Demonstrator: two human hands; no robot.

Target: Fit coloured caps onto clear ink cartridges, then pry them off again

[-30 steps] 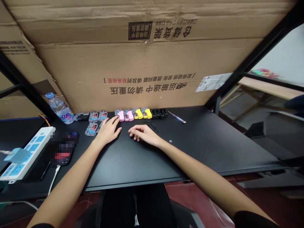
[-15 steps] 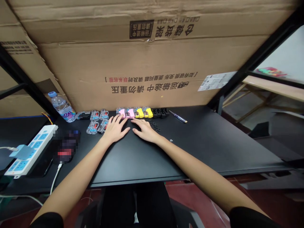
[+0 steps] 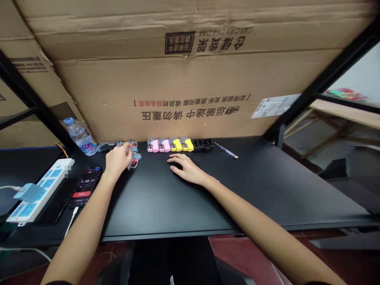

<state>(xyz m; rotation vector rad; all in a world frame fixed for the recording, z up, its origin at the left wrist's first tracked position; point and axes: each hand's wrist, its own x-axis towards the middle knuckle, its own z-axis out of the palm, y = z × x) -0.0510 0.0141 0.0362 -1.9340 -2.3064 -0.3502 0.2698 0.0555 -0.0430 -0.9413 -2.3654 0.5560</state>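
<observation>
My left hand (image 3: 118, 160) is over the small clear plastic casings at the left, its fingers curled down among them. What it grips, if anything, is hidden beneath it. Clear casings with blue and orange bits inside show beside its fingertips, one at the back (image 3: 134, 146) and one nearer (image 3: 135, 161). My right hand (image 3: 189, 169) lies on the table, fingers stretched out and holding nothing. Small black rings (image 3: 196, 161) are just behind it. Along the cardboard stand two pink-and-clear pieces (image 3: 158, 145), two yellow-and-clear pieces (image 3: 182, 145) and a group of black parts (image 3: 203, 145).
A screwdriver (image 3: 227, 151) lies right of the black parts. Far left are a water bottle (image 3: 81, 137), a power strip (image 3: 41, 190) with a plug and cable, and a phone (image 3: 86, 186) showing a timer. A cardboard sheet (image 3: 190, 79) walls the back of the black table (image 3: 166, 206).
My left hand has moved left from near the pink pieces onto the clear casings, and its fingers have curled. The right hand stays spread near the rings. The view has shifted slightly.
</observation>
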